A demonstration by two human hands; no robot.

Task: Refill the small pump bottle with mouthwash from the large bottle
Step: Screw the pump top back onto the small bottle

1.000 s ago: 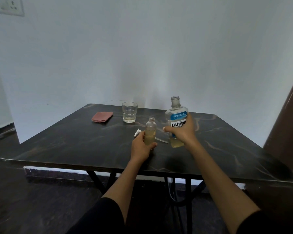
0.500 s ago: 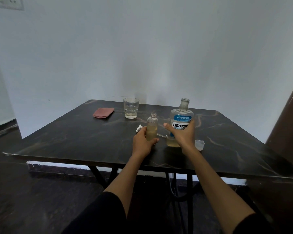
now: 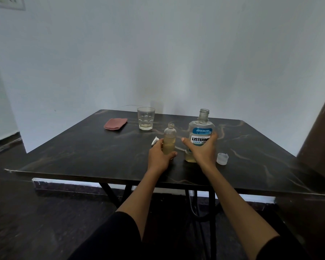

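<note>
**On the dark worktop, both bottles stand uncapped and held**

Near the middle of the worktop the small pump bottle stands upright with its neck bare, filled with pale yellow liquid to about the shoulder. The left hand curls round its lower body, thumb in front, fingers behind. Just beside it, to the right, the large bottle of mouthwash also stands upright and uncapped, with only a shallow layer of liquid at its base. The right hand wraps round its labelled front, thumb toward the small bottle.

Judging by the level in the small bottle, the pour looks largely done, and the step in hand seems to be setting the large bottle down. If so, the next move calls for letting go of it, picking up the pump head, whose white top lies on the worktop behind the left hand with its tube running between the 2 bottles, then threading the tube into the narrow neck and screwing it tight. The left hand should keep the light bottle steady meanwhile, since it would tip easily.

The clear cap sits just right of the right hand, ready for the large bottle. Farther back stand a drinking glass and a folded pink cloth, both well apart from the work and blocking nothing.
</note>
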